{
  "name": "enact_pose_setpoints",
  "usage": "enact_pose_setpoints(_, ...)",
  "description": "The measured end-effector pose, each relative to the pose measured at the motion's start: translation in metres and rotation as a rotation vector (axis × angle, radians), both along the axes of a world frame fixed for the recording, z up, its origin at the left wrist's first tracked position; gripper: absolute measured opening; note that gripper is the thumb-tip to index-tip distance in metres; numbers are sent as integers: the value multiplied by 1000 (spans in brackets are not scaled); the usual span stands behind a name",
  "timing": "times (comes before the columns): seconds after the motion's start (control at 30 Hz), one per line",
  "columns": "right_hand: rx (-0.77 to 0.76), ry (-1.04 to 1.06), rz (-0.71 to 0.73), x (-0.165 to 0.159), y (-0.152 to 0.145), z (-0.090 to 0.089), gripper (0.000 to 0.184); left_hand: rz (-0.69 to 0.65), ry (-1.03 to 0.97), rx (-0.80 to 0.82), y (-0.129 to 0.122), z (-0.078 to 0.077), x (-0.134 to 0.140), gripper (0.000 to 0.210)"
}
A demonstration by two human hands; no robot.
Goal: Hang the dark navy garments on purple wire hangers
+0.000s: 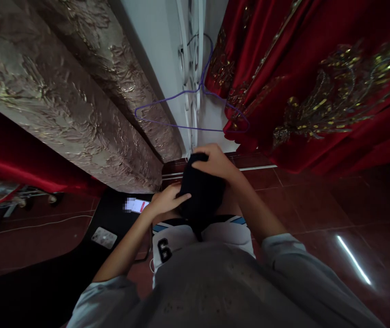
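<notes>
A clothes hanger (201,87) hangs between left drape (75,100) and right drape (304,82); on the bench (112,210), one smartphone (137,205) lies near the far edge, another (104,238) near the left.

We seem to be in a clothing or fabric shop, perhaps a home, given the sequinned red cloth (283,59), embossed pale cloth (78,114) and purple hanger (202,85) above a tiled floor (304,214).

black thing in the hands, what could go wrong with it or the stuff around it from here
The black item could drop if the right hand and left hand loosen. The left forearm passes close to the lit phone, so a sideways swing might knock it. The purple hanger hangs just beyond the right hand; lifting could catch it.
</notes>
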State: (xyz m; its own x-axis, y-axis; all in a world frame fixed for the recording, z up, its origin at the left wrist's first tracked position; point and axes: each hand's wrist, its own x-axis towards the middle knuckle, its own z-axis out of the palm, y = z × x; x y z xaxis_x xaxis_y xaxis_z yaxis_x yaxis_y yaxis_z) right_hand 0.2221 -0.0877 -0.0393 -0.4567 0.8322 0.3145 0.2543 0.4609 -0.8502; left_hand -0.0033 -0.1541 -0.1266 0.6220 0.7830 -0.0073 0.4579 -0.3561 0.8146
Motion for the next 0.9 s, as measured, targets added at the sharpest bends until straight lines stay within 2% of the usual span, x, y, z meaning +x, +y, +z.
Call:
enact_pose_setpoints(0.07, 97, 65, -236, -6, 26, -13, 7, 74, 15, 2, -2, 5, -8, 34)
enact_pose_setpoints(0.1, 133, 107, -322, -8, 42, -21, 12, 110, 13, 8, -2, 8, -14, 33)
enact_pose_setpoints(0.17, 170, 178, -399, -7, 74, -40, 29, 159, 38, 33, 0, 14, -26, 32)
enact_pose_setpoints(0.2, 166, 196, -422, -4, 88, -48, 31, 170, 78, 47, 1, 16, -33, 32)
enact_pose_setpoints(0.3, 66, 163, -479, 14, 116, -67, 15, 216, 257, 93, 10, 17, -58, 33)
enact_pose_setpoints(0.37, 2, 131, -506, 29, 116, -73, 24, 274, 354, 156, 20, 17, -77, 34)
enact_pose_setpoints(0.43, -7, 130, -529, 44, 103, -72, 35, 345, 369, 256, 34, 21, -95, 32)
enact_pose_setpoints(0.53, 14, 142, -563, 59, 77, -61, 40, 456, 210, 443, 60, 38, -108, 29)
enact_pose_setpoints(0.6, 23, 128, -588, 64, 63, -53, 41, 509, 61, 550, 76, 60, -101, 28)
enact_pose_setpoints(0.67, 15, 119, -588, 64, 54, -48, 42, 499, -71, 607, 88, 84, -83, 28)
enact_pose_setpoints(0.77, -31, 135, -466, 57, 41, -48, 37, 426, -180, 652, 105, 114, -43, 27)
enact_pose_setpoints(0.83, -9, 161, -381, 53, 31, -49, 27, 389, -182, 684, 115, 124, -21, 24)
enact_pose_setpoints(0.9, 115, 214, -437, 55, 20, -46, 21, 361, -163, 707, 124, 127, -9, 24)
